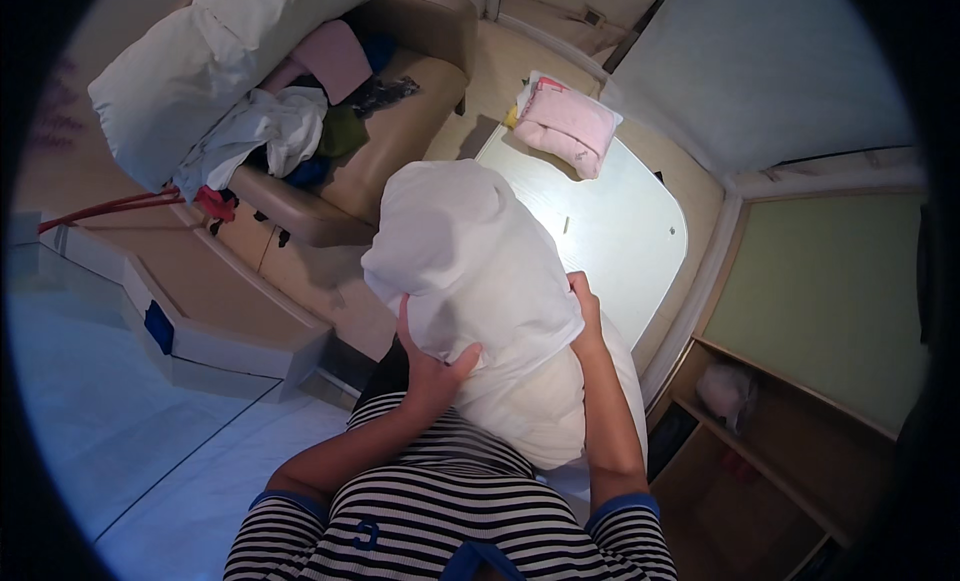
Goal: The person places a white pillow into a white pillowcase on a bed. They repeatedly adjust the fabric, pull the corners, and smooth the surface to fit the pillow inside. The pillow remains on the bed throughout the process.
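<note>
A bulky white pillow or folded duvet (pixel 480 251) stands in front of my torso, its lower end a creamier, bunched part (pixel 540 408). My left hand (pixel 435 363) grips the fabric on its near left side, thumb on top of the cloth. My right hand (pixel 587 311) holds the cloth's edge on the right side, fingers partly hidden by the fabric. Just beyond the bundle is a white table (pixel 637 228), brightly lit, with a folded pink cloth item (pixel 568 123) on its far end.
A tan leather sofa (pixel 405 123) at upper left holds a large white duvet (pixel 180 78), a pink cushion (pixel 330 59) and heaped clothes (pixel 289 127). A low stepped ledge (pixel 217 296) lies at left. Open wooden shelves (pixel 787 446) stand at lower right.
</note>
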The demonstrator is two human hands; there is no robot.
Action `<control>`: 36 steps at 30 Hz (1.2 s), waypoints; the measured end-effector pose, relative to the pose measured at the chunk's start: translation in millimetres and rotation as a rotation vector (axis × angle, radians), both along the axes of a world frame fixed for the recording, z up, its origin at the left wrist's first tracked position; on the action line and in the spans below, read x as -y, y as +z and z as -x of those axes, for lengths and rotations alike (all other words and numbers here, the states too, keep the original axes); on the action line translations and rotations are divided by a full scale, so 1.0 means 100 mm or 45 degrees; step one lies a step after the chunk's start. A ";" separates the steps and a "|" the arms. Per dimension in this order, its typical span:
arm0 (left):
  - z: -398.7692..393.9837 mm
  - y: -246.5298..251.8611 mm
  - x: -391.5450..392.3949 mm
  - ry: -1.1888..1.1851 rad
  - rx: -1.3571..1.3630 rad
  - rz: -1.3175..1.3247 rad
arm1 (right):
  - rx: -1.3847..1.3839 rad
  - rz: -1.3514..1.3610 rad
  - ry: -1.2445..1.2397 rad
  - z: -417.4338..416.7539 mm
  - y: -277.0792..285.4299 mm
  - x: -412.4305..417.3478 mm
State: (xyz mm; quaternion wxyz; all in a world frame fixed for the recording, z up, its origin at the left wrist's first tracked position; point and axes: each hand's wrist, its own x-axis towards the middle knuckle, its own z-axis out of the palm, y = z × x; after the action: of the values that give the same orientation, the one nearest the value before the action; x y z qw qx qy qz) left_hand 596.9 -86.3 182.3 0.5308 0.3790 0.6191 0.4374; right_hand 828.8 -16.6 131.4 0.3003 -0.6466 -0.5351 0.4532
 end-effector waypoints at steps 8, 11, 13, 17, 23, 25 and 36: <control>0.03 -0.14 -0.02 -0.078 0.311 0.149 | 0.224 -0.444 0.058 0.15 1.40 0.04; -0.10 0.02 -0.14 0.106 0.566 0.264 | 0.336 -0.527 0.156 0.23 1.83 0.01; -0.11 -0.07 -0.24 0.158 0.699 0.271 | 0.442 -0.679 0.271 0.35 1.94 -0.06; -0.04 -0.92 -0.34 0.352 0.691 0.170 | 0.546 -0.692 0.454 0.77 1.65 -0.19; 0.22 -1.06 -0.26 0.206 0.129 0.021 | 0.541 -0.400 0.389 1.09 0.38 -0.10; 0.16 -0.91 -0.17 0.116 -0.353 -0.159 | 0.507 -0.395 0.481 1.18 0.22 -0.06; -0.04 -0.50 -0.13 0.045 -0.441 -0.410 | 0.394 -0.813 0.811 1.08 0.36 -0.45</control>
State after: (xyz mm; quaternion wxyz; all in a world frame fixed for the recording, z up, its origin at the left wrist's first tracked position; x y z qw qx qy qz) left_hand 601.3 -72.8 132.0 0.3416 0.5171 0.6298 0.4682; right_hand 720.3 28.4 167.5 0.2470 -0.3856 -0.8576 0.2342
